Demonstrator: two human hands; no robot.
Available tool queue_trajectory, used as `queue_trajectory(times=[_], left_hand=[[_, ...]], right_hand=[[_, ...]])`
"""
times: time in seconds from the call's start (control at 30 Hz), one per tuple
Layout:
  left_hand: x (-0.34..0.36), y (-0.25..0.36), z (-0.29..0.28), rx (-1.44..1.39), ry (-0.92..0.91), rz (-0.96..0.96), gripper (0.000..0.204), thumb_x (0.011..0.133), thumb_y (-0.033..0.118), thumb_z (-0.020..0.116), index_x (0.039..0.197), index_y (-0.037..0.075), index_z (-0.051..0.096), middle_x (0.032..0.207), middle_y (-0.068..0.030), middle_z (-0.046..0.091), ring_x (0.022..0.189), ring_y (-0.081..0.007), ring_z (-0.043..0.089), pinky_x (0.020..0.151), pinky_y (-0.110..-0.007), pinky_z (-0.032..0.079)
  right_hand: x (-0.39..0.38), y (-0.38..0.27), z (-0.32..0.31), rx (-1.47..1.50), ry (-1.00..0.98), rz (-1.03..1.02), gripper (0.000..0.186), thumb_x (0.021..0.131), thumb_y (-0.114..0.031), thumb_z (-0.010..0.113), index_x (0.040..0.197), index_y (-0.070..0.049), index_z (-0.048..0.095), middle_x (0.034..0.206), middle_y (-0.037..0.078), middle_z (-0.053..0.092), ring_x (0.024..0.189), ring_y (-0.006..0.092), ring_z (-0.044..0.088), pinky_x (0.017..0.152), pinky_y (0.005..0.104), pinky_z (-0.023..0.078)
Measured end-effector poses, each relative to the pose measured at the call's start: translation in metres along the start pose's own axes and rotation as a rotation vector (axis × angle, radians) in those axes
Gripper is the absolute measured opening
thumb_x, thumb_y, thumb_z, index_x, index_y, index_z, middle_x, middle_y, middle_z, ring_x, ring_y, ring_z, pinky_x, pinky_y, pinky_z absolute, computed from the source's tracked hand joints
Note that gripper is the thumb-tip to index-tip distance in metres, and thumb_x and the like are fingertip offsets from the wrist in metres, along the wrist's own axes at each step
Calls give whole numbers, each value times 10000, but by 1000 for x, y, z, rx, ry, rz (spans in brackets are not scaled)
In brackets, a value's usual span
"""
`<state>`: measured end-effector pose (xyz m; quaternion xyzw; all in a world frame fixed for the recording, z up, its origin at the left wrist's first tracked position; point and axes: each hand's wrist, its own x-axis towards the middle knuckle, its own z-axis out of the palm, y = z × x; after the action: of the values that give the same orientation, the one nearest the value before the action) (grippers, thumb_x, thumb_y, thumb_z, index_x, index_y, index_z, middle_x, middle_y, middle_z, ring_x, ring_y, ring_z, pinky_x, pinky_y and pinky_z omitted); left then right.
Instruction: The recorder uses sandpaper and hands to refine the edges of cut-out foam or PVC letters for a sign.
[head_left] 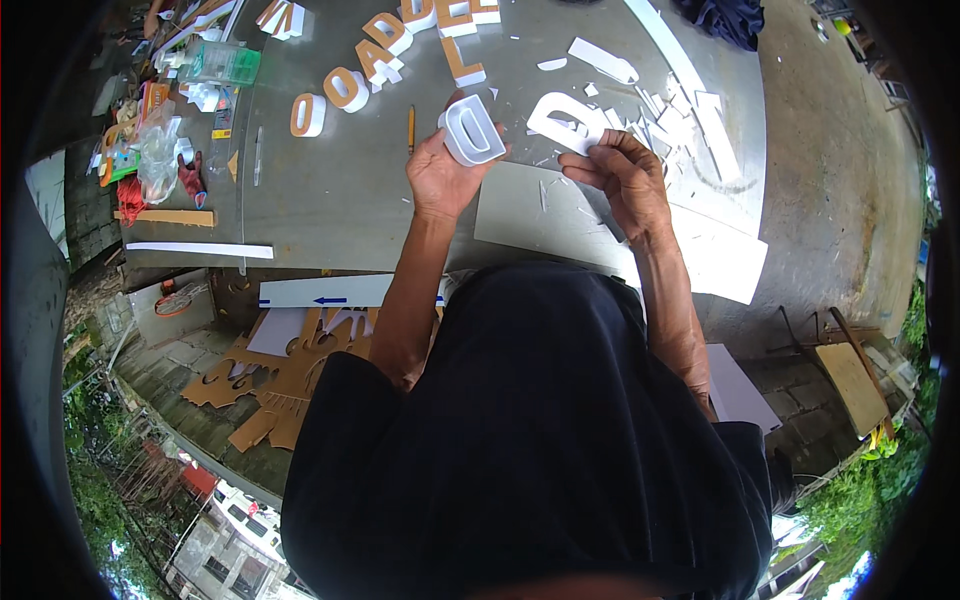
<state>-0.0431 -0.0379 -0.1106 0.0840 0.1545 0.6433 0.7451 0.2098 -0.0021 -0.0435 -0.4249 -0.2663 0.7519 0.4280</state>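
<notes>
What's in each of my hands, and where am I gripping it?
Your left hand holds a hollow white letter around its sides; your right hand pinches a white cutout by its lower right end.

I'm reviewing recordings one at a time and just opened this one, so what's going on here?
A person is handling two white pieces above a grey table. The left grip holds a hollow D-shaped letter, its open side facing the camera. The right grip pinches a flat cutout with an opening in it. The two pieces are apart. Brown-and-white letters sit farther back on the table, and white scraps lie scattered to the right.
</notes>
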Motion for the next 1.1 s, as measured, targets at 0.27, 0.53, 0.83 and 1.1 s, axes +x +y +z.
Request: queue_trajectory(times=[0.27, 0.53, 0.83, 1.1], left_hand=[[2, -28, 14, 41, 83, 124, 605, 902, 236, 706, 1437, 138, 442, 1298, -98, 586, 1213, -288, 576, 1010, -538, 463], [-1, -29, 18, 104, 16, 78, 669, 881, 381, 738, 1444, 176, 439, 1317, -116, 583, 1229, -321, 575, 1004, -516, 499], [2, -31, 10, 84, -77, 59, 847, 841, 527, 720, 1505, 154, 349, 1392, -143, 550, 1250, -334, 536, 1065, -479, 441], [-4, -28, 10, 29, -60, 58, 660, 908, 422, 694, 1441, 137, 431, 1296, -123, 600, 1173, -300, 596, 1033, -439, 486]], right_hand=[[-7, 6, 41, -32, 27, 168, 120, 929, -32, 558, 1011, 51, 586, 990, 226, 681, 872, 342, 737, 753, 401, 624], [-12, 21, 43, -1177, 5, -1092, 165, 850, 32, 641, 1010, 7, 612, 1081, 124, 703, 899, 266, 726, 743, 356, 593], [-15, 36, 44, -1481, -191, -1231, 295, 721, -20, 690, 1009, -9, 628, 1218, 127, 619, 1048, 293, 656, 828, 378, 572], [-16, 36, 44, -1493, -287, -1146, 292, 766, -134, 754, 1000, -26, 616, 1175, 129, 615, 985, 278, 656, 774, 381, 582]])
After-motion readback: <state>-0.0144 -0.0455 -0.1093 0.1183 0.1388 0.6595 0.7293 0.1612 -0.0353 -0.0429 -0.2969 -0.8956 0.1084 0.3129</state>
